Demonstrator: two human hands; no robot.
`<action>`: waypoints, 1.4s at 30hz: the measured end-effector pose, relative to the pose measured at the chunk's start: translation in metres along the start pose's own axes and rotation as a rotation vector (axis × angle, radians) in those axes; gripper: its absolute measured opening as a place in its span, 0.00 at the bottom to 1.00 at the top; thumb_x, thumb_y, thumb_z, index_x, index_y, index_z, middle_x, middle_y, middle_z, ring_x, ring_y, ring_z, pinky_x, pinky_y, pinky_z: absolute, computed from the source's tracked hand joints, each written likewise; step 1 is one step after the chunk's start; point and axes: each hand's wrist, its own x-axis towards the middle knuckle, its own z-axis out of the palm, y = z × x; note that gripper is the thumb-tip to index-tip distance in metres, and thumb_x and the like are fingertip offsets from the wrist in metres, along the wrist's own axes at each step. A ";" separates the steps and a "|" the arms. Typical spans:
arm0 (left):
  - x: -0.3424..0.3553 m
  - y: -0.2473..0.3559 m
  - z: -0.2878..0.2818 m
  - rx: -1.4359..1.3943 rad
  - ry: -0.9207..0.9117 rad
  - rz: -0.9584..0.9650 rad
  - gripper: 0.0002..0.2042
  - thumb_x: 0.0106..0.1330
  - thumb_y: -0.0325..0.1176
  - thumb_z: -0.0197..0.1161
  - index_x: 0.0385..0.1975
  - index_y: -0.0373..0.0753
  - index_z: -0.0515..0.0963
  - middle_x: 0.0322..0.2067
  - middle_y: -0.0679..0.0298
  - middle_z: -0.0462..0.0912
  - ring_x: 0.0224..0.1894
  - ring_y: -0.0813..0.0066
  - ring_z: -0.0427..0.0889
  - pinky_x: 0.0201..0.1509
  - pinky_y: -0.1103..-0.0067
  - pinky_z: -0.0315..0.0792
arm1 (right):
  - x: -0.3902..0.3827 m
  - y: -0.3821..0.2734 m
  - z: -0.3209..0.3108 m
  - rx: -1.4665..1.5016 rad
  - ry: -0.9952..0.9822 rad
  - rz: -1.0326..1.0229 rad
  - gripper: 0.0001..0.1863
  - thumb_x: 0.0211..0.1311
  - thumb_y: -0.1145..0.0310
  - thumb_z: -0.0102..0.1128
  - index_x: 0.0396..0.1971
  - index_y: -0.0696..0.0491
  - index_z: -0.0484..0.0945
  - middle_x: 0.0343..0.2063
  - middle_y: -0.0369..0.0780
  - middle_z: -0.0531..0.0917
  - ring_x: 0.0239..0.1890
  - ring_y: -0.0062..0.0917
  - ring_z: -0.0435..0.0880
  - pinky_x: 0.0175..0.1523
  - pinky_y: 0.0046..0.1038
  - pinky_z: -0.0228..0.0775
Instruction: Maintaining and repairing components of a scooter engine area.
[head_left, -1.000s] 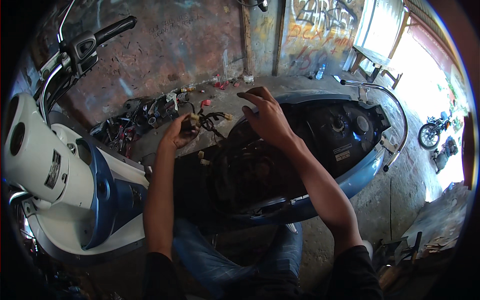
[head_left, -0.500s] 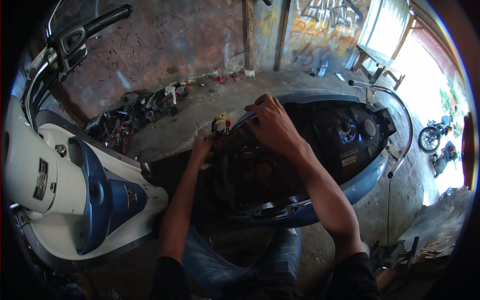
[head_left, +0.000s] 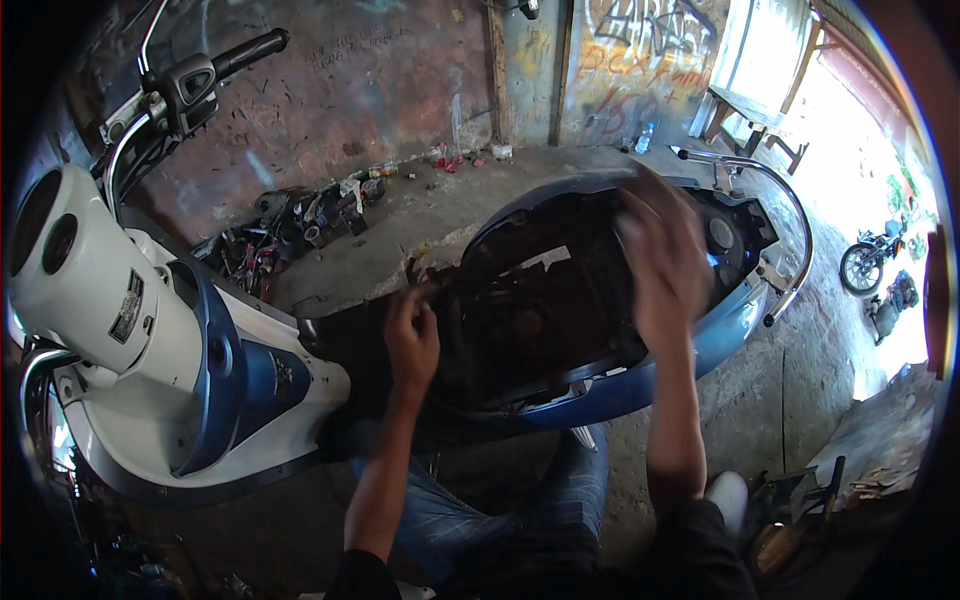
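Observation:
A motor scooter with white and blue panels stands across the view, its handlebar [head_left: 190, 85] at the left. Its seat is off, and the dark open bay [head_left: 530, 320] shows inside the blue rear body [head_left: 600, 400]. At the bay's front end my left hand [head_left: 412, 335] is closed, its fingers curled together by the dark frame; what they hold, if anything, is hidden. Over the rear of the bay, beside the round tank cap [head_left: 719, 235], my right hand [head_left: 665, 255] is smeared by motion. Whether that hand holds anything does not show.
A chrome grab rail [head_left: 800, 215] curves around the scooter's tail. Dark parts and scraps [head_left: 290, 225] lie along the stained wall. A plastic bottle [head_left: 645, 137] and a bench [head_left: 745, 110] stand at the back right. Another motorcycle [head_left: 870, 262] is outside in bright light.
My right hand has swept right, from the bay's front toward its rear. My left hand sits slightly lower, with its fingers more curled. The view has shifted, showing more of the scooter's front.

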 end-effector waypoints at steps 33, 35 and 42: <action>-0.069 -0.019 0.104 -0.344 0.362 -0.188 0.09 0.76 0.24 0.38 0.49 0.33 0.66 0.41 0.55 0.70 0.31 0.70 0.80 0.32 0.78 0.74 | -0.772 0.159 -0.110 -0.307 -0.398 1.742 0.23 0.65 0.54 0.58 0.49 0.58 0.73 0.45 0.56 0.82 0.44 0.43 0.83 0.50 0.42 0.72; -0.075 -0.022 0.106 -0.392 0.331 -0.217 0.09 0.76 0.25 0.38 0.48 0.32 0.66 0.41 0.55 0.70 0.32 0.71 0.80 0.33 0.77 0.74 | -0.783 0.150 -0.112 -0.417 -0.307 1.478 0.26 0.69 0.54 0.52 0.53 0.63 0.71 0.43 0.58 0.82 0.49 0.53 0.81 0.50 0.43 0.71; -0.081 -0.028 0.072 -0.288 0.305 -0.286 0.09 0.77 0.28 0.41 0.49 0.34 0.67 0.40 0.56 0.71 0.35 0.71 0.80 0.40 0.73 0.75 | -0.648 0.115 -0.101 -0.205 -0.259 1.449 0.21 0.72 0.53 0.50 0.45 0.59 0.73 0.34 0.45 0.80 0.34 0.32 0.79 0.44 0.32 0.71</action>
